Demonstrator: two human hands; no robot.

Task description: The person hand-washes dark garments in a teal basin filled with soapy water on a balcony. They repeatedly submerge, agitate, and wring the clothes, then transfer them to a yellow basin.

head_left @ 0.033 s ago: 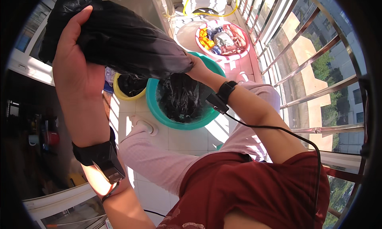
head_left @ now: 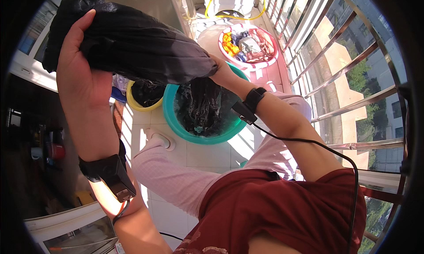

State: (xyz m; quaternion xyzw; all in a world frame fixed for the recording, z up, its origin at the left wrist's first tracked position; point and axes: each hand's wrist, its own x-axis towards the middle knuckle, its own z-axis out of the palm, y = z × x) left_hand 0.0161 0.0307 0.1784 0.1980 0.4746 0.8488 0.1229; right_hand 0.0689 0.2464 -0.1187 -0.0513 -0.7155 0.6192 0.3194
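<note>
A dark wet piece of clothing (head_left: pixel 141 42) is stretched between my two hands, bunched lengthwise; its exact kind cannot be made out. My left hand (head_left: pixel 81 71) is raised at the upper left, thumb over the near side of the fabric, other fingers hidden behind it. At the fabric's other end, my right hand (head_left: pixel 223 73) is closed round it above a teal basin (head_left: pixel 177 134). Below that fist, dark cloth (head_left: pixel 201 108) hangs down into the basin, where water shows around it. Whether it is all one piece with the stretched part is unclear.
Left of the teal basin stands a yellow basin (head_left: pixel 134 102) with dark cloth inside. A pink-and-white basket (head_left: pixel 277 51) of colourful clothes stands farther off. Window railings (head_left: pixel 353 99) line the right side. A black cable (head_left: pixel 309 142) runs from my right wrist. A yellow hose (head_left: pixel 210 2) lies at the back.
The stretched clothing and my left hand have shifted slightly left and down. My right hand has moved a little to the right, still gripping the fabric.
</note>
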